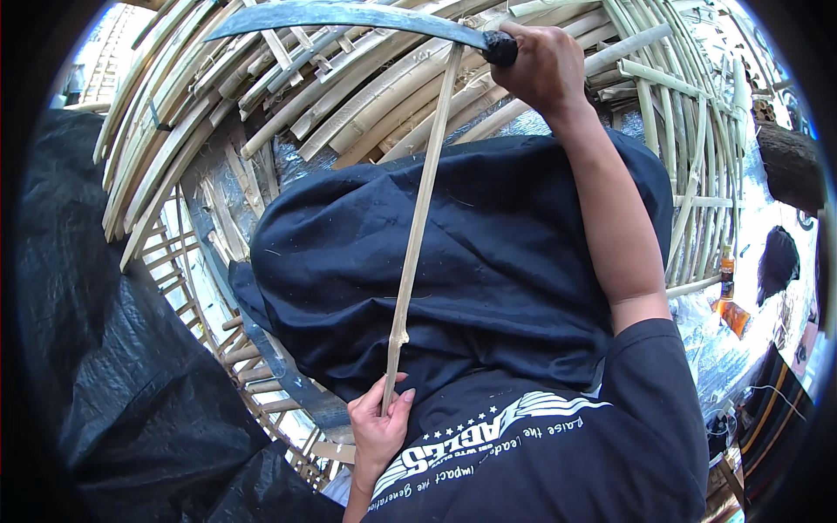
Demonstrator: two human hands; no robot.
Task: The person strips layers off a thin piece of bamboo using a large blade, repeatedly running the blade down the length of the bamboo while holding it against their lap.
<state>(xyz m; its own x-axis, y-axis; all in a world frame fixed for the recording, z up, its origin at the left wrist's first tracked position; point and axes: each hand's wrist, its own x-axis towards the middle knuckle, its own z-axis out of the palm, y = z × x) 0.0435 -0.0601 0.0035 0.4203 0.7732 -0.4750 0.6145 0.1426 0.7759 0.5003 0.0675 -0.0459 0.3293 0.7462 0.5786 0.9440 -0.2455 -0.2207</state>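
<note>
I see my left hand (379,423), near, with fingers clamped on the lower end of a thin bamboo strip (420,209) running up over my dark-clothed lap (506,261). Far right, my right hand (540,61) grips a curved knife (349,17) whose blade meets the strip's top.

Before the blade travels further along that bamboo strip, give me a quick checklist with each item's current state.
1. Right hand closed on the curved knife handle: ok.
2. Left hand gripping the bamboo strip at its lower end: ok.
3. Blade meeting the strip's top end: ok.
4. Left hand far from the blade: ok.
5. Dark cloth covering the lap under the strip: ok.
6. Blade sharpness: cannot tell.
</note>
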